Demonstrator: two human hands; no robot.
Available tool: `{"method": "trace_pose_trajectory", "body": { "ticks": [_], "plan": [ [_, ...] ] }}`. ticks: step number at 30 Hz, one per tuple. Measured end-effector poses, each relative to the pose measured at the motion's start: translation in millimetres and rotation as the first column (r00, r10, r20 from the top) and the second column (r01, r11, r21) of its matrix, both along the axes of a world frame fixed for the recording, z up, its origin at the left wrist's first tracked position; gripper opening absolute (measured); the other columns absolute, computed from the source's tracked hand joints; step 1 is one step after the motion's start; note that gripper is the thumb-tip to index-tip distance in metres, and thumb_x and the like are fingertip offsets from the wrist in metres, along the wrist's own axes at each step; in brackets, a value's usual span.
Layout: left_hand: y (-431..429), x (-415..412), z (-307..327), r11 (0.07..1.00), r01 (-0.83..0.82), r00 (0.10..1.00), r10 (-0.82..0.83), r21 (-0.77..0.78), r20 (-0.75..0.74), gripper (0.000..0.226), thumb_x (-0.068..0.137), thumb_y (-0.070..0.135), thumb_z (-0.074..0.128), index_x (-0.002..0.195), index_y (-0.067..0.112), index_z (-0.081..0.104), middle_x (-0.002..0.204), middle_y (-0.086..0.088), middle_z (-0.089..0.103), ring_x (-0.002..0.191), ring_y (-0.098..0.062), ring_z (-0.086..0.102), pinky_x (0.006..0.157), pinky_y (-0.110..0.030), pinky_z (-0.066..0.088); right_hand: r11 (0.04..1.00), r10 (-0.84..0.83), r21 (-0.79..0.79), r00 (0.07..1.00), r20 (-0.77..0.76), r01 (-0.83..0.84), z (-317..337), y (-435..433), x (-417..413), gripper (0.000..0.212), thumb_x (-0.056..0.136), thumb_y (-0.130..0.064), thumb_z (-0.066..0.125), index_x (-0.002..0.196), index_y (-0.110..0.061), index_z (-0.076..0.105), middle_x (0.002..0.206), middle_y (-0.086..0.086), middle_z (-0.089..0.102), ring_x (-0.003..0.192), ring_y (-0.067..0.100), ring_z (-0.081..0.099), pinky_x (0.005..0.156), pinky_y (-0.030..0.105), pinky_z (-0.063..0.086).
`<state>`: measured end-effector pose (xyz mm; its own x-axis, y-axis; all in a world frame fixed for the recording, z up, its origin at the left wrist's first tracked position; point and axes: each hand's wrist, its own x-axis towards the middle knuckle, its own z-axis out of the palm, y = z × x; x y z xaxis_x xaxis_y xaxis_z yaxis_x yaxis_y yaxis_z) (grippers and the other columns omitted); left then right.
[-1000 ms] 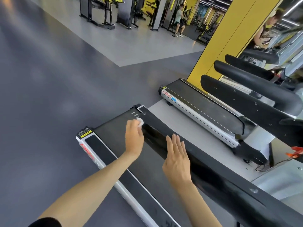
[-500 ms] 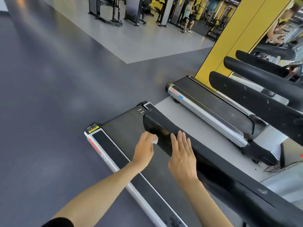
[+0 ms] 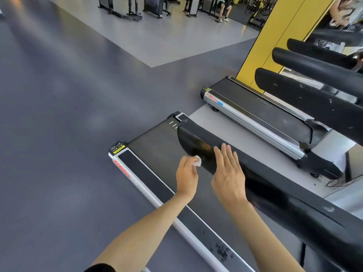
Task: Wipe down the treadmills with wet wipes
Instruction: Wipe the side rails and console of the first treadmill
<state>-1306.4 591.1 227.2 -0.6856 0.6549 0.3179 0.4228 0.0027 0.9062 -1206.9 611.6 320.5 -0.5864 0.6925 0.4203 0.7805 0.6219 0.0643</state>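
- Underfoot across this gym hall lies a dark grey floor (image 3: 59, 114); farther off it gives way to a paler grey patch (image 3: 167, 40) where black weight machines (image 3: 127, 8) stand. A seated person (image 3: 222, 8) is among them, too small to make out well.
- A yellow pillar (image 3: 275, 36) rises at the far right, behind the row of machines.
- The nearest treadmill (image 3: 157, 146) has a dull black belt, a silver side rail (image 3: 125, 171) with red lettering along its left edge, and a yellow-and-black warning sticker (image 3: 117, 148) on its rear left corner.
- Its glossy black handrail (image 3: 265, 183) runs above the right edge of the belt and ends in a rounded tip.
- The wet wipe (image 3: 197, 161), a small white wad, is pressed against the lower edge of that handrail, close to the rounded tip.
- The left hand (image 3: 186, 175) has its fingers curled round the wipe.
- The right hand (image 3: 227, 173) lies flat on top of the handrail, fingers straight and close together, just beside the wipe and holding nothing.
- A second treadmill (image 3: 255, 114) stands parallel to the right, with more black handrails (image 3: 304, 103) beyond it.
- A thin cable (image 3: 337, 181) trails on the floor by that machine's front end.
- The near handrail hides the right edge of the belt beneath it.
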Motion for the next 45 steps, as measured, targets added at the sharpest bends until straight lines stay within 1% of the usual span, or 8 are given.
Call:
{"method": "trace_pose_trajectory", "body": {
  "ticks": [7, 14, 19, 23, 28, 34, 40, 45],
  "plan": [
    [31.2, -58.0, 44.7, 0.963, -0.256, 0.958, 0.241, 0.083, 0.157, 0.015, 0.097, 0.005, 0.048, 0.091, 0.004, 0.062, 0.093, -0.005, 0.056, 0.086, -0.014, 0.052, 0.078, -0.024, 0.044, 1.0, 0.01, -0.025, 1.0, -0.025, -0.01, 2.1, -2.7, -1.3, 0.07, 0.055, 0.023, 0.063, 0.123, 0.009, 0.057, 0.129, 0.032, 0.055, 0.122, 0.045, 0.053, 0.102, 0.056, 0.04],
    [-10.3, 8.4, -5.3, 0.998, 0.068, 0.997, -0.067, -0.015, 0.03, 0.018, 0.093, 0.002, 0.051, 0.093, 0.013, 0.065, 0.092, 0.001, 0.059, 0.086, -0.005, 0.052, 0.081, -0.012, 0.04, 0.999, 0.024, -0.044, 1.0, 0.02, -0.024, 4.8, -2.3, 1.6, 0.069, 0.061, 0.019, 0.065, 0.129, 0.005, 0.054, 0.135, 0.029, 0.051, 0.129, 0.042, 0.047, 0.108, 0.052, 0.034],
    [11.0, -53.9, 30.0, 0.973, -0.223, 0.959, 0.207, 0.066, 0.195, 0.018, 0.1, 0.011, 0.044, 0.085, 0.008, 0.054, 0.089, -0.005, 0.051, 0.079, -0.013, 0.044, 0.075, -0.024, 0.041, 0.997, -0.007, -0.073, 0.998, 0.065, 0.012, 6.8, -4.0, 1.4, 0.071, 0.065, 0.016, 0.067, 0.133, 0.003, 0.051, 0.139, 0.028, 0.048, 0.133, 0.041, 0.043, 0.112, 0.047, 0.024],
    [26.9, -34.1, 43.4, 0.988, -0.148, 0.973, 0.137, 0.048, 0.186, 0.018, 0.099, 0.011, 0.042, 0.086, 0.009, 0.054, 0.09, -0.001, 0.049, 0.083, -0.02, 0.05, 0.074, -0.027, 0.046, 0.996, -0.014, -0.086, 0.998, 0.067, 0.02, 8.5, -4.7, -0.2, 0.072, 0.065, 0.016, 0.067, 0.134, 0.003, 0.05, 0.14, 0.028, 0.047, 0.134, 0.04, 0.042, 0.112, 0.046, 0.024],
    [-14.5, 11.9, -3.5, 0.982, 0.176, 0.983, -0.172, -0.068, 0.069, 0.021, 0.1, 0.011, 0.043, 0.092, 0.009, 0.062, 0.092, 0.004, 0.056, 0.082, -0.001, 0.047, 0.08, -0.011, 0.039, 0.995, -0.02, -0.097, 0.997, 0.079, 0.028, 10.3, -4.2, 2.6, 0.072, 0.069, 0.015, 0.064, 0.138, 0.002, 0.046, 0.144, 0.025, 0.043, 0.138, 0.037, 0.036, 0.115, 0.043, 0.018],
    [2.6, -53.7, 25.4, 0.984, -0.145, 0.955, 0.167, -0.105, 0.245, 0.027, 0.103, 0.022, 0.031, 0.086, 0.011, 0.049, 0.092, -0.005, 0.05, 0.078, 0.003, 0.045, 0.064, -0.025, 0.034, 0.99, -0.034, -0.133, 0.998, 0.056, 0.041, 14.0, -6.7, 1.9, 0.07, 0.085, 0.007, 0.051, 0.15, -0.007, 0.028, 0.157, 0.017, 0.023, 0.147, 0.029, 0.016, 0.119, 0.033, 0.002],
    [3.1, 3.7, 19.9, 0.98, 0.12, 0.978, -0.09, -0.157, 0.187, 0.021, 0.099, 0.015, 0.039, 0.093, 0.007, 0.057, 0.091, -0.003, 0.058, 0.077, -0.012, 0.05, 0.071, -0.022, 0.039, 0.99, -0.022, -0.141, 1.0, 0.02, 0.025, 12.5, -6.4, 0.3, 0.069, 0.086, 0.005, 0.054, 0.149, -0.006, 0.029, 0.157, 0.017, 0.024, 0.147, 0.03, 0.016, 0.119, 0.034, 0.003],
    [-15.0, 6.9, -0.1, 0.94, 0.272, 0.817, -0.114, -0.204, 0.565, 0.011, 0.093, 0.012, 0.052, 0.098, 0.008, 0.061, 0.094, -0.007, 0.063, 0.086, -0.02, 0.059, 0.077, -0.021, 0.048, 0.99, 0.016, -0.138, 0.986, -0.166, -0.039, 6.3, -14.6, 10.5, 0.069, 0.072, 0.015, 0.056, 0.138, 0.001, 0.046, 0.144, 0.023, 0.045, 0.137, 0.036, 0.038, 0.117, 0.041, 0.022]
  ]
}}
